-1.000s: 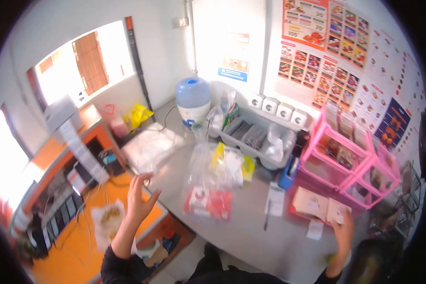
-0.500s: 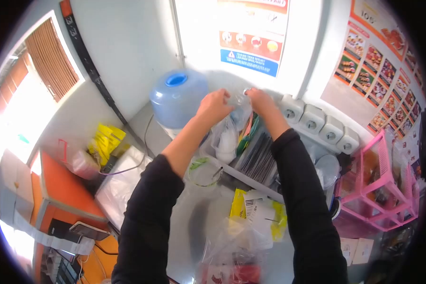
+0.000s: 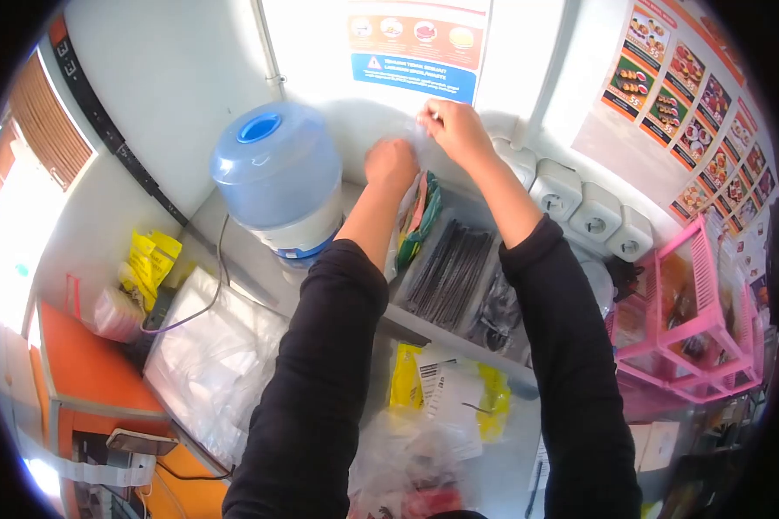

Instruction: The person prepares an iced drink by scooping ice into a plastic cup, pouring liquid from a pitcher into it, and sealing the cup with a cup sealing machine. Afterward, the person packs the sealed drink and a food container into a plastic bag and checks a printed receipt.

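My left hand is closed at the back of the counter, right of the blue water jug. Just right of it and slightly higher, my right hand is pinched. Clear, thin plastic shows between the two hands; its outline is faint against the wall. Below my hands, a green and pink packet stands at the left end of a grey bin. Dark, thin wrapped sticks lie in that bin.
White plastic bags lie at the left. Yellow packets and clear bags are on the counter in front. A pink rack stands right, below white sockets. A cable runs near the jug.
Both hands have come from apart over the desk and counter to the back bin. Since half a second ago, clear plastic has been lifted from the bin's left end, and the view has shifted right.
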Tool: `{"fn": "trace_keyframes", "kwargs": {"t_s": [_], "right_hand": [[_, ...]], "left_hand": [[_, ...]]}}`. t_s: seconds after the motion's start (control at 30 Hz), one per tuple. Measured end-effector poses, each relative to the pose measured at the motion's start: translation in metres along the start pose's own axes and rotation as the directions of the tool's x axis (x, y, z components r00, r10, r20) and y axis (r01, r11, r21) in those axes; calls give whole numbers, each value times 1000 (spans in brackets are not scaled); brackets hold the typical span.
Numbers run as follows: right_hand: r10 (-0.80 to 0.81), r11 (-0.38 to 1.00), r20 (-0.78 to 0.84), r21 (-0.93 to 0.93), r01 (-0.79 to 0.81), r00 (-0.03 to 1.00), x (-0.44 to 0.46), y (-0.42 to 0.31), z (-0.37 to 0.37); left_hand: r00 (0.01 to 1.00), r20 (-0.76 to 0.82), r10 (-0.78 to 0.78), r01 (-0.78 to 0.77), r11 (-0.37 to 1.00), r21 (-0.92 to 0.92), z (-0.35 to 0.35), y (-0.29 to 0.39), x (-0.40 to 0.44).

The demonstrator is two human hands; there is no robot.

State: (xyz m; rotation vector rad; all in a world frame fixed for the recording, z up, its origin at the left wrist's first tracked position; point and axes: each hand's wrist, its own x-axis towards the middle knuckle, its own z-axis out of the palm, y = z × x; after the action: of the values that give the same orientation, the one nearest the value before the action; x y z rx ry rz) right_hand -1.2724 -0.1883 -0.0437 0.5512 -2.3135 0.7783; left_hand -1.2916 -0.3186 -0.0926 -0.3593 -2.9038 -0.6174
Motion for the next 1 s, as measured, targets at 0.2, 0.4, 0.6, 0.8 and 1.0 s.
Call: {"fn": "trace_keyframes", "kwargs": {"t_s": [0.2,0.4,0.6,0.8,1.0], "right_hand": [[-344,892,-430,-426,149,835,30,-66,-98],[-566,783,-339,-506,361,751,-39,-154,-190],[-769,610,-84,-393,688,633,-247,-271,-235],[-728,685,18,45,727,685,-443,-378,-292],[-16,880,20,474,5,1000,-486,-414,-379]], "left_hand": [[991,-118,61,-36,979,199,9,-12,-8],[987,153,-50,137,763,-631,-149,30,-102],[590,533,606,753,-175,-634,-173,84,-336],[908,372,194,404,-167,-899,-142,134,-535],[980,110,165,67,249,-966,-150,200,-729]]}}
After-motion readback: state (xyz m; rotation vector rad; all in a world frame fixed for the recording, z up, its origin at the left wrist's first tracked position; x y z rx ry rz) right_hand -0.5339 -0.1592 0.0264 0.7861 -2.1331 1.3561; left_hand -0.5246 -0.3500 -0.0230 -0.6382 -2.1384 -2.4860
